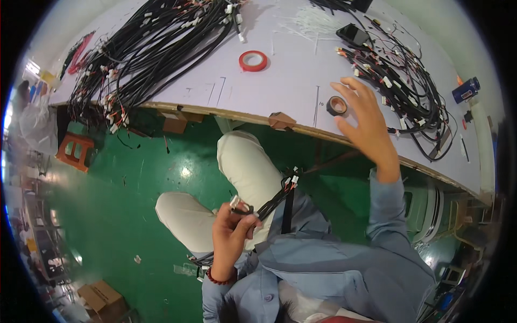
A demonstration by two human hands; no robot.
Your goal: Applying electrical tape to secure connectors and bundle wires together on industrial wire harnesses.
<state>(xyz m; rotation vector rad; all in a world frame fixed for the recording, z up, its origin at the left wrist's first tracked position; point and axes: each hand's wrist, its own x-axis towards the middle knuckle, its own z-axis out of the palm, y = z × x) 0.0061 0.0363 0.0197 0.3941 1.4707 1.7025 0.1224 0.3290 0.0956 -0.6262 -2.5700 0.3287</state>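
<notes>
Down over my lap, my left hand (229,237) is closed around a wire harness (273,204), a bundle of black cables with white connectors. Its far end lies across my thigh, and a white connector sticks up by my fingertips. My right hand (367,121) reaches over the table's front edge with fingers spread and nothing in it. Just left of its thumb and fingers, apart from them, lies a roll of black tape (330,107). A roll of red tape (262,65) rests farther left on the white table (291,75).
A big heap of black cable harnesses (177,51) covers the table's left, some hanging over the edge. More harnesses (425,99) lie right, beside a phone-like black device (353,35). White cable ties (315,22) sit at the back. A blue can (466,90) stands far right. An orange stool (75,152) is on the floor.
</notes>
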